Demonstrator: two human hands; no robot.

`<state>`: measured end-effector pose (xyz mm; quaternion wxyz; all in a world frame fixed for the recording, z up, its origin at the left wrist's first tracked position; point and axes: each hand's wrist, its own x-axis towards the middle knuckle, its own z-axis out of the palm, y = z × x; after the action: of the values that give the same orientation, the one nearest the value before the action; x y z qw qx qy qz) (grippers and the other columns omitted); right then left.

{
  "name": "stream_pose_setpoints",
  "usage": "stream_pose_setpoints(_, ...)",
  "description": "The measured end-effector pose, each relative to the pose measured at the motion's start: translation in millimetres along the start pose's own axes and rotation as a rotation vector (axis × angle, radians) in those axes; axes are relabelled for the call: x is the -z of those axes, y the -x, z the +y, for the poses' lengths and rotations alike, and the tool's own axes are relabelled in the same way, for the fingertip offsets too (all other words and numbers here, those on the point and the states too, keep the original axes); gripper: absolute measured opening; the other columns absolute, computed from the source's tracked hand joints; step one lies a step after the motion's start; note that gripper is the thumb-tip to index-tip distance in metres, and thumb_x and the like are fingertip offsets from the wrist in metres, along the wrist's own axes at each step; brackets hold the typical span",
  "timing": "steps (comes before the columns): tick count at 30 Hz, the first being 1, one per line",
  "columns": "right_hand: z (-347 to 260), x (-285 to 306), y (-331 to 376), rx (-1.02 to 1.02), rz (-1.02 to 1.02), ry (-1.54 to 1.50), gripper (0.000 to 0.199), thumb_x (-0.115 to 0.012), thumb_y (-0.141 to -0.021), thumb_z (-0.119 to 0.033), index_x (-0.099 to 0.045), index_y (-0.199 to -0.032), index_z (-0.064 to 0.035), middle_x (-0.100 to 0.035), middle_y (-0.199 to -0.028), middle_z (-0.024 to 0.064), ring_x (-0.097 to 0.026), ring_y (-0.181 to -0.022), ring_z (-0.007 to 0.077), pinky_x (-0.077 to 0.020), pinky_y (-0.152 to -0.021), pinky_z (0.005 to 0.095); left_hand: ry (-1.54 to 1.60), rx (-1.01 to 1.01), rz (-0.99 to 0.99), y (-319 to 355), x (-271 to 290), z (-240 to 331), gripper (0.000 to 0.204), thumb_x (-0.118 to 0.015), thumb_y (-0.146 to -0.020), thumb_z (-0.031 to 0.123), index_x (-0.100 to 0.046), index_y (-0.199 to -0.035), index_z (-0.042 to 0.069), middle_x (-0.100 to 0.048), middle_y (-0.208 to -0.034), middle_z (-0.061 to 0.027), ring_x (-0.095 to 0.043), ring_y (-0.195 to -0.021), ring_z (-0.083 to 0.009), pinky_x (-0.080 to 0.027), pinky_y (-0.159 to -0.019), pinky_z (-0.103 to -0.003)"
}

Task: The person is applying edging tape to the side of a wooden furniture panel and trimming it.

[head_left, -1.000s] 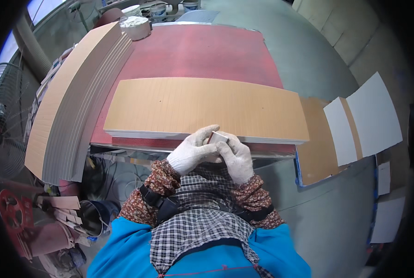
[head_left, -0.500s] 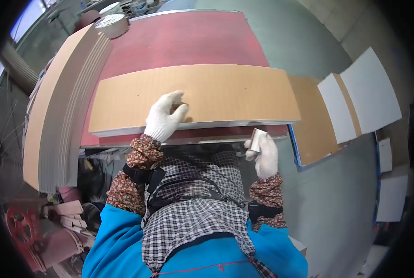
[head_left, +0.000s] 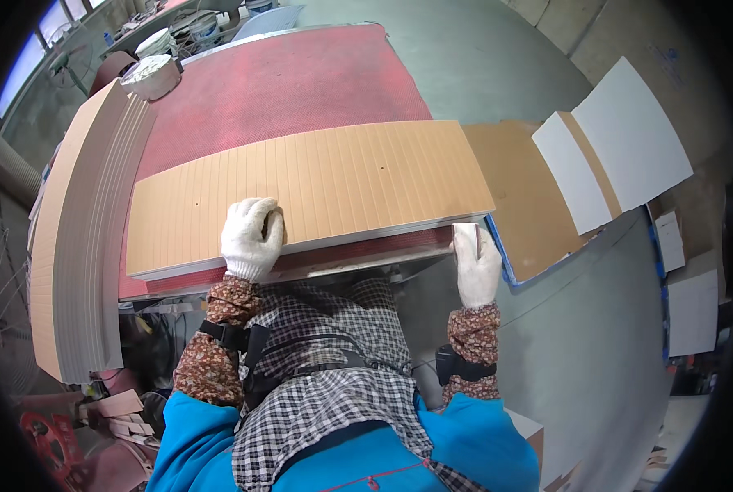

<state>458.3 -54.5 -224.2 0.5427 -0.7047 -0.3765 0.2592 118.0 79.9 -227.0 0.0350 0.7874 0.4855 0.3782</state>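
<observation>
A long tan panel (head_left: pixel 350 172) with fine parallel grooves and a pale edge lies across the near part of the red-topped table (head_left: pixel 301 78). My left hand (head_left: pixel 251 238), in a white knit glove, rests on its near left part. The fingers are curled toward the thumb, and whatever is inside them is hidden. Beside the panel's near right corner, my gloved right hand (head_left: pixel 476 266) grips a small block (head_left: pixel 465 230) with a white face and brown side. The block is at or very close to the panel's edge; contact cannot be made out.
A stack of long tan boards (head_left: pixel 79 230) stands at the left. A round pale tub (head_left: pixel 151 78) sits at the table's far left corner. To the right are a brown cardboard sheet (head_left: pixel 518 184) with blue edging and white panels (head_left: pixel 637 139). Red machinery (head_left: pixel 50 443) is at lower left.
My left hand has come down closer onto the panel, its fingers curling more. My right hand has brought the block up to the panel's near right corner. The whole view has shifted and turned.
</observation>
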Motion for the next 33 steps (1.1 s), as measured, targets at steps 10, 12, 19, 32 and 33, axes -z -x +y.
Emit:
stream_pose_setpoints(10,-19,20,-34,0.441,0.361,0.605,0.029,-0.069,-0.098,-0.019,-0.07,-0.125,-0.013,-0.073,-0.112,0.0137,-0.071,-0.104,0.0323,-0.0576,-0.087,0.0426,0.048,-0.054,-0.005,-4,16,2,0.016,-0.073,-0.087,0.007,-0.072,-0.102,0.005,-0.072,-0.1,-0.0114,-0.067,-0.098,-0.0331,-0.055,-0.088,-0.041)
stream_pose_setpoints(12,-16,40,-52,0.508,0.359,0.745,0.032,-0.072,-0.092,-0.019,-0.07,-0.124,-0.021,-0.07,-0.107,0.0115,-0.069,-0.101,0.0323,-0.0559,-0.087,0.0457,0.109,-0.016,0.002,-1,3,20,0.015,-0.072,-0.087,0.005,-0.072,-0.102,0.002,-0.071,-0.1,-0.0142,-0.068,-0.096,-0.0325,-0.055,-0.088,-0.04)
stream_pose_setpoints(19,9,49,-141,0.433,0.297,0.765,0.033,-0.073,-0.091,-0.026,-0.07,-0.123,-0.0201,-0.069,-0.104,0.0094,-0.065,-0.103,0.0316,-0.0519,-0.092,0.0464,0.137,0.082,-0.047,-11,-12,53,0.015,-0.072,-0.087,0.005,-0.072,-0.1,0.0,-0.071,-0.1,-0.015,-0.067,-0.099,-0.0312,-0.054,-0.091,-0.04)
stream_pose_setpoints(32,-47,-18,-157,0.327,0.258,0.867,0.04,-0.072,-0.092,-0.021,-0.065,-0.132,-0.0198,-0.065,-0.115,0.0137,-0.06,-0.115,0.0363,-0.0519,-0.098,0.0484,0.79,0.691,-0.392,-145,56,-4,0.037,-0.066,-0.101,0.028,-0.068,-0.125,-0.002,-0.07,-0.109,-0.0058,-0.063,-0.098,-0.0139,-0.051,-0.089,-0.03)
stream_pose_setpoints(33,-43,-30,-155,0.352,0.286,0.908,0.04,-0.071,-0.092,-0.02,-0.065,-0.132,-0.0191,-0.067,-0.114,0.0141,-0.061,-0.115,0.0366,-0.0516,-0.099,0.0485,0.842,0.668,-0.386,-155,57,-10,0.039,-0.065,-0.102,0.029,-0.067,-0.127,-0.001,-0.069,-0.113,-0.0063,-0.062,-0.102,-0.0142,-0.051,-0.091,-0.03)
